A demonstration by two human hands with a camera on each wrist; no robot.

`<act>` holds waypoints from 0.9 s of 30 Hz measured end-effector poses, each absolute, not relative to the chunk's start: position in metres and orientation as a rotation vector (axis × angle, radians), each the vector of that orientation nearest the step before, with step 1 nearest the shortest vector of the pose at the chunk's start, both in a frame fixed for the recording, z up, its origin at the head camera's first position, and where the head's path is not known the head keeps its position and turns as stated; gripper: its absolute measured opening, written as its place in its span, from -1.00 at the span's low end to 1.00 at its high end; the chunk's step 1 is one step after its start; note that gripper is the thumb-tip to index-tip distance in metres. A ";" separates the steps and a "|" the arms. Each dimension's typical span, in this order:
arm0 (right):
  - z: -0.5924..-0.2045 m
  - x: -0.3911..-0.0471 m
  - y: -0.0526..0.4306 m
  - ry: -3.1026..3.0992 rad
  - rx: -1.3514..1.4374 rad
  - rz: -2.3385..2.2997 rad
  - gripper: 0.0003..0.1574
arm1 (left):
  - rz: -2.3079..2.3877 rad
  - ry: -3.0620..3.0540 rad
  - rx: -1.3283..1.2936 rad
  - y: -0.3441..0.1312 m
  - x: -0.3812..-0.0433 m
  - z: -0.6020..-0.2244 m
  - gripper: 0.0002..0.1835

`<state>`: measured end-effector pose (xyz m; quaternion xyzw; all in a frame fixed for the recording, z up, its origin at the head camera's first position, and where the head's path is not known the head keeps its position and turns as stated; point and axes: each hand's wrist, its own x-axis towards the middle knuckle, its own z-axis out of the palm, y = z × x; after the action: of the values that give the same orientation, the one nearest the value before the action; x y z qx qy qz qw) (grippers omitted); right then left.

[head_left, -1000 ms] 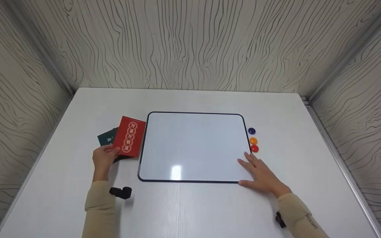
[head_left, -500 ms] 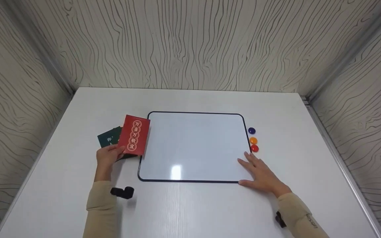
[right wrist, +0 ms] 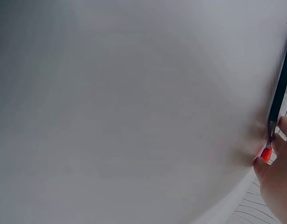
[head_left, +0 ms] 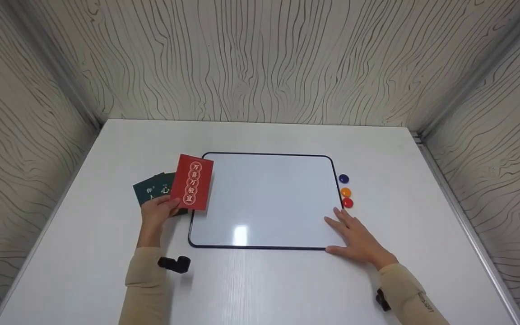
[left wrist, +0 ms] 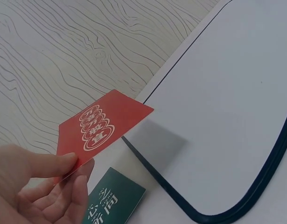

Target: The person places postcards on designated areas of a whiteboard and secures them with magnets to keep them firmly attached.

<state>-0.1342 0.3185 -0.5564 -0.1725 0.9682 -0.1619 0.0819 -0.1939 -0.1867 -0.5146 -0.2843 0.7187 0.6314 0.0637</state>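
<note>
My left hand [head_left: 157, 214] pinches the lower left corner of a red card [head_left: 192, 183] with white Chinese characters, thumb on top. The card is raised over the left edge of a dark-framed whiteboard [head_left: 264, 198]; its shadow falls on the board in the left wrist view. Below and left of it, dark green cards [head_left: 149, 186] lie overlapping on the table, partly hidden by the hand. With fingers spread, my right hand [head_left: 361, 243] rests on the board's lower right corner. The right wrist view catches part of that hand [right wrist: 278, 182] at its right edge.
Beside the board's right edge lie three round magnet-like buttons: dark blue [head_left: 344, 178], orange [head_left: 346, 192] and red [head_left: 348, 203], the red one close to the right fingertips. Wood-grain panels [head_left: 260, 63] enclose the white table [head_left: 260, 289] at the back and sides.
The left hand has moved right with the red card, from above the green cards to over the board's left edge. More of the green cards shows. My right hand stays put.
</note>
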 end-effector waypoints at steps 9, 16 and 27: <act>-0.555 -0.133 0.317 2.891 -0.503 -0.492 0.02 | 1.878 2.144 -0.842 -0.177 -0.195 -0.514 -0.55; -0.554 -0.133 0.317 2.870 -0.486 -0.488 0.04 | 1.878 2.130 -0.812 -0.171 -0.196 -0.516 -0.53; -0.553 -0.133 0.318 2.870 -0.478 -0.489 0.03 | 1.858 2.125 -0.770 -0.156 -0.198 -0.522 -0.54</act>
<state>-0.1335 0.3177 -0.5534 -0.1612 0.9683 -0.1651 0.0957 -0.1977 -0.1564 -0.5215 -0.2616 0.7221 0.6313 0.1080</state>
